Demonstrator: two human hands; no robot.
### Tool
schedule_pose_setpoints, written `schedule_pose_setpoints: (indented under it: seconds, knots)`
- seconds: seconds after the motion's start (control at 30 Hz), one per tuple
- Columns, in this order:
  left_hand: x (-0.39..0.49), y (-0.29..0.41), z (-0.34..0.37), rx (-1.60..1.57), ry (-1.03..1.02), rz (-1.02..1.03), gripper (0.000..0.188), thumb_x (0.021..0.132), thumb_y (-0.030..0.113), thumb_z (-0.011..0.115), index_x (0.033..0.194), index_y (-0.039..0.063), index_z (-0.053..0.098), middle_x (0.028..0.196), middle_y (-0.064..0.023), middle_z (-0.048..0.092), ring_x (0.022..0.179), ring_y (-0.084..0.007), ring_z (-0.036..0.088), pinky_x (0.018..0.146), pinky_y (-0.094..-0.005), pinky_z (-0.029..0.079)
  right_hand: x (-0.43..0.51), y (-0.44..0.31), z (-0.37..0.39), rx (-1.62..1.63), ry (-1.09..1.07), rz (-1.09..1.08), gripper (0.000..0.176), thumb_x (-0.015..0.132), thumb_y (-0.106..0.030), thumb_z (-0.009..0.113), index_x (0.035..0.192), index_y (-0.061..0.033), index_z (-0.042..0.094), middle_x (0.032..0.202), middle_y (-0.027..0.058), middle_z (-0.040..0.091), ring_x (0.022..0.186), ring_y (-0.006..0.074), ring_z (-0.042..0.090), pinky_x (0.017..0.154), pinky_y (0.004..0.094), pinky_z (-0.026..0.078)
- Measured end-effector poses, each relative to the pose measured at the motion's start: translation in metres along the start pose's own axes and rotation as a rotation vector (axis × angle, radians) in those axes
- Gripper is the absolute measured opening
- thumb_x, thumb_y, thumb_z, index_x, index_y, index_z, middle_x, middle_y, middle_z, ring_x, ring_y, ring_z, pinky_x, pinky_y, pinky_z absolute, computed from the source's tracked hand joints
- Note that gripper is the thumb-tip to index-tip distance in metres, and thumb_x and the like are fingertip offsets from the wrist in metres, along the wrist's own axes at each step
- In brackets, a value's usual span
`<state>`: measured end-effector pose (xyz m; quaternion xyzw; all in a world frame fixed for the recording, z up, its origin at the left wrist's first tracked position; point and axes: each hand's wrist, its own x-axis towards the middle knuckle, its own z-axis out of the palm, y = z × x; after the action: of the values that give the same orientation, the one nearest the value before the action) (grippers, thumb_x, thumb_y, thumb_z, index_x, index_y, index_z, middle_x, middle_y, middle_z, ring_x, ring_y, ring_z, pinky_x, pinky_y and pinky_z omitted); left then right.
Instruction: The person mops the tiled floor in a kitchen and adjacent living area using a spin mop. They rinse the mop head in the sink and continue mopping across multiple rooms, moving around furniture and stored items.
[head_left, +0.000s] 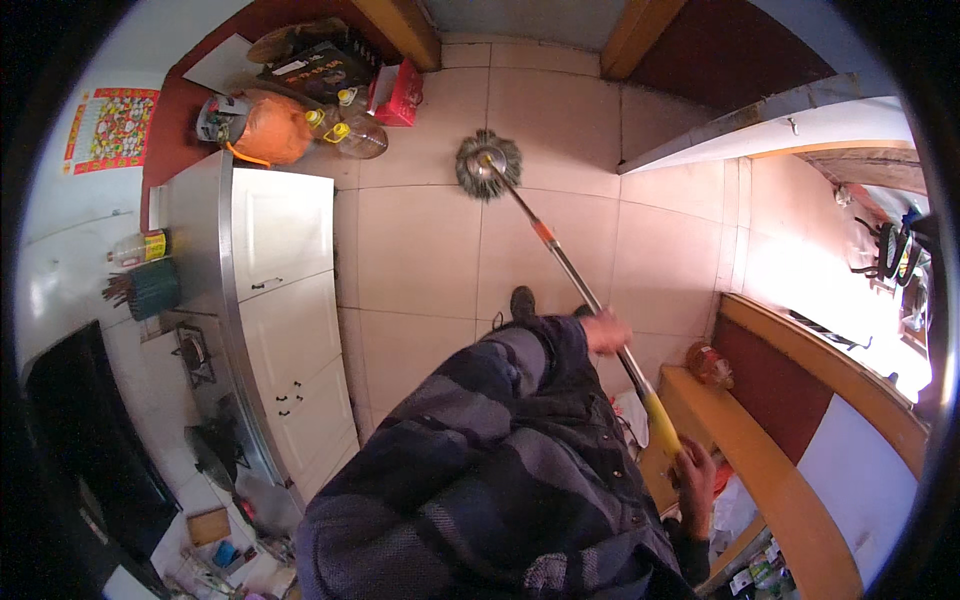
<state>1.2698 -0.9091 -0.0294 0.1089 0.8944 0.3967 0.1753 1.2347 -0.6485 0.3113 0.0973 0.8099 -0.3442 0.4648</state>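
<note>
A round mop head (488, 165) with grey-green strands rests on the pinkish floor tiles, and its metal handle (574, 274) slants down to the right towards me. My left hand (606, 332) is closed around the middle of the handle, slightly blurred. Lower down, at the yellow grip (660, 424) near the handle's end, my right hand (694, 469) holds on with bent fingers. A dark shoe (523, 303) shows just beyond my patterned jacket.
White cabinets (285, 232) line the left side under a steel-edged counter with a gas stove (193, 352). Oil bottles (364, 139) and a red box (399, 93) stand on the floor at the upper left. A wooden ledge (780, 480) with a jar (709, 364) is at right, below a bright doorway.
</note>
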Motion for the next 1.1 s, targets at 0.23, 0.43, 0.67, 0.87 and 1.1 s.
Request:
schedule_pose_setpoints:
  seconds: [0.23, 0.43, 0.67, 0.87, 1.1]
  knots:
    - [-0.024, -0.089, -0.091, 0.336, 0.446, -0.459, 0.015, 0.084, 0.014, 0.067, 0.095, 0.011, 0.076, 0.107, -0.0115, 0.069, 0.116, -0.0319, 0.06, 0.1, -0.0502, 0.047, 0.161, -0.08, 0.087, -0.008, -0.394, -0.235, 0.048, 0.106, -0.027, 0.063, 0.146, -0.0016, 0.056, 0.099, 0.0049, 0.07, 0.068, 0.0109, 0.059, 0.058, 0.0269, 0.049]
    - [-0.005, -0.072, -0.107, 0.228, 0.749, -0.326, 0.021, 0.076, 0.002, 0.07, 0.096, 0.004, 0.067, 0.108, -0.0161, 0.066, 0.114, -0.0372, 0.058, 0.101, -0.0495, 0.048, 0.194, -0.12, 0.074, -0.255, -0.442, -0.28, 0.055, 0.102, -0.019, 0.065, 0.152, -0.0022, 0.049, 0.087, 0.0023, 0.064, 0.062, 0.0098, 0.053, 0.053, 0.0255, 0.044]
    - [0.074, -0.015, -0.024, 0.378, 0.221, -0.39, 0.017, 0.081, 0.029, 0.074, 0.085, 0.013, 0.078, 0.094, -0.0114, 0.072, 0.105, -0.0321, 0.066, 0.097, -0.049, 0.048, 0.108, -0.014, -0.1, -0.218, -0.385, -0.076, 0.055, 0.097, -0.011, 0.069, 0.148, 0.0012, 0.053, 0.121, 0.0097, 0.068, 0.096, 0.0151, 0.062, 0.085, 0.0299, 0.052]
    - [0.145, 0.091, 0.029, 0.118, -0.272, -0.005, 0.031, 0.073, 0.039, 0.084, 0.084, 0.01, 0.08, 0.08, -0.0144, 0.075, 0.084, -0.0377, 0.075, 0.071, -0.0533, 0.057, 0.007, 0.079, -0.212, -0.13, -0.121, 0.041, 0.066, 0.082, -0.006, 0.073, 0.147, 0.0, 0.059, 0.108, 0.0069, 0.07, 0.076, 0.0125, 0.06, 0.066, 0.0262, 0.049]
    - [0.168, 0.177, 0.041, 0.077, -0.251, 0.234, 0.031, 0.072, 0.036, 0.081, 0.083, 0.007, 0.079, 0.078, -0.0165, 0.075, 0.078, -0.0396, 0.075, 0.065, -0.054, 0.057, -0.064, 0.125, -0.279, 0.114, -0.009, 0.288, 0.075, 0.076, -0.008, 0.074, 0.149, 0.0004, 0.058, 0.097, 0.0098, 0.073, 0.061, 0.0099, 0.058, 0.052, 0.0245, 0.044]
